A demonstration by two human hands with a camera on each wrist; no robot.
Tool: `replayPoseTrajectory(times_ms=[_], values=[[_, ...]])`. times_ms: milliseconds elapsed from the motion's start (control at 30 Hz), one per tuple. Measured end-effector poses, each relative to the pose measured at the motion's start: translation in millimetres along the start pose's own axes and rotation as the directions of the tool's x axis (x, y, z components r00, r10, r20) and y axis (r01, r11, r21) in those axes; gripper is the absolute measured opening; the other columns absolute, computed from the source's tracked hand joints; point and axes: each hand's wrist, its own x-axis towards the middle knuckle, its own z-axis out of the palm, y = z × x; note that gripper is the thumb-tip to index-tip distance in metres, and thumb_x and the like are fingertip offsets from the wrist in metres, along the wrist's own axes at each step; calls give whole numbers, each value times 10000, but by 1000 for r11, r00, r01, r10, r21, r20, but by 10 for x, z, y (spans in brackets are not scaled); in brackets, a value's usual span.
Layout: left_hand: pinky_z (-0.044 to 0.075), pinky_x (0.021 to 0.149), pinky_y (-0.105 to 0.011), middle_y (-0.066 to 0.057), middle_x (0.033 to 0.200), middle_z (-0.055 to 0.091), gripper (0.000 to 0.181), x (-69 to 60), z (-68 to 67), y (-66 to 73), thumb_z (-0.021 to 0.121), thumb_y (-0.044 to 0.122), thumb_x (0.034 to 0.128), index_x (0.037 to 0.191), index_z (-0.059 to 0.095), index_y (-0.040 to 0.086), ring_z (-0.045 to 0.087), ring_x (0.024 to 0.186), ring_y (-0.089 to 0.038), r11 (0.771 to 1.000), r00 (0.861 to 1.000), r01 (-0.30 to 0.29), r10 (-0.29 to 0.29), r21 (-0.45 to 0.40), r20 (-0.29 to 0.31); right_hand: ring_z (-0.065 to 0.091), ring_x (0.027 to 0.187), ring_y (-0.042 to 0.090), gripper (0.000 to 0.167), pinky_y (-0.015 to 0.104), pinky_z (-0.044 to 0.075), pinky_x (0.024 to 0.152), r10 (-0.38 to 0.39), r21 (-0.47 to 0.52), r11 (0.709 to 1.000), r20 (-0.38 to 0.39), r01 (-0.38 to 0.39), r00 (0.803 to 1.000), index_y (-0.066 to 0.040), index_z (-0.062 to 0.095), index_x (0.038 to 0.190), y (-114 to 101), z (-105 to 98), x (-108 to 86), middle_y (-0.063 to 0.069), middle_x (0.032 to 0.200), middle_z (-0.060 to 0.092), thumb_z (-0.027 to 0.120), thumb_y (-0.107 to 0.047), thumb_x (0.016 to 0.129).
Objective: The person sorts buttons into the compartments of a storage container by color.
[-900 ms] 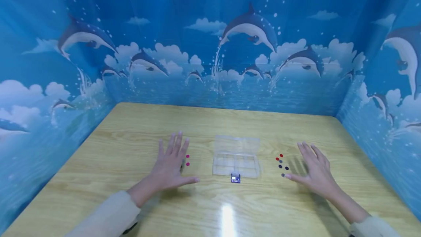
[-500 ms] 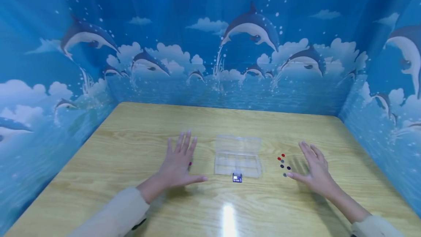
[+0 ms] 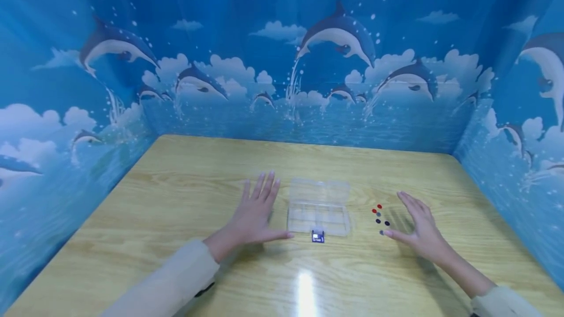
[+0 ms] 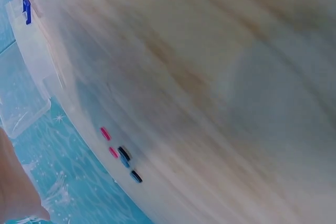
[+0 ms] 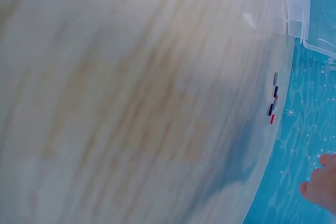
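Left of the clear box point(image 3: 337, 219), the left hand point(image 3: 252, 220) is spread; right of it, by small discs point(image 3: 378, 221), the right hand point(image 3: 423, 234) is extended, both unladen. Reaching is presumably being done; pinching would be needed.

I have a pale wood-grain table point(image 3: 198, 160) before me, a bright streak of glare point(image 3: 305, 290) across its near part. Around the middle I make out a clear compartmented box point(image 3: 303, 218), its clear lid point(image 3: 319, 191) open toward the far side and a small blue piece point(image 3: 317, 237) at its near edge. To the right of the box I count two red discs point(image 3: 380, 206), two dark discs point(image 3: 387, 223) and two grey discs point(image 3: 378, 214), loosely grouped. My left wrist feed shows two pink discs point(image 4: 105, 134), two black discs point(image 4: 136, 177) and a bluish disc point(image 4: 125, 162) clustered on the wood.
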Motion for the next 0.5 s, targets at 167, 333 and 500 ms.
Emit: replayPoseTrajectory(times_ms=[167,333,500], values=[[4,1136,-578,-127,1552,-144,1170,103,32,57,483,776,725,1485,-50,63,-97,1432,-315,1000,1000,6,-6,-12,25,219,1252,576,996,762,222,888,7,39,999,0,-7,1000,-11,197,1463,-20,11,-8,334,1441,244,789,-216,689],[0,1146,-556,-92,1539,-197,1175,165,78,67,483,782,723,1485,-69,78,-118,1432,-294,999,999,14,-13,-31,36,245,1247,576,995,757,242,881,19,65,998,8,-19,1000,-13,192,1465,-32,21,-21,342,1440,242,788,-202,692],[5,1152,-543,-83,1538,-198,1175,216,108,70,521,757,723,1486,-55,73,-119,1434,-291,998,1000,10,-9,-64,27,287,1224,560,956,730,285,887,32,80,996,4,-32,999,34,228,1438,-38,28,-19,348,1422,269,789,-180,695]])
